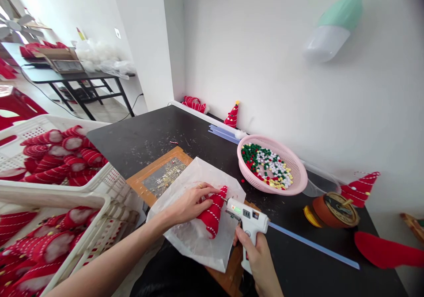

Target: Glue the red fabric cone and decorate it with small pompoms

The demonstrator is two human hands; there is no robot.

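Observation:
My right hand [253,248] is closed round the handle of a white hot glue gun [248,217], with a long bluish glue stick [314,246] sticking out of its back. Its nozzle points left and meets the upper part of a red felt cone [213,213] with white stitched lines. My left hand [194,203] holds that cone from the left, fingers bent over its side. White stuffing shows at the cone's wide end. Beneath both lies a sheet of white paper [202,173].
A pink basket [243,169] of coloured pompoms stands on the black table [139,131]. White crates [102,204] of red cones are at left. Finished-looking cones [232,115] stand by the wall. A brown round container [334,215] and red felt [386,248] lie at right.

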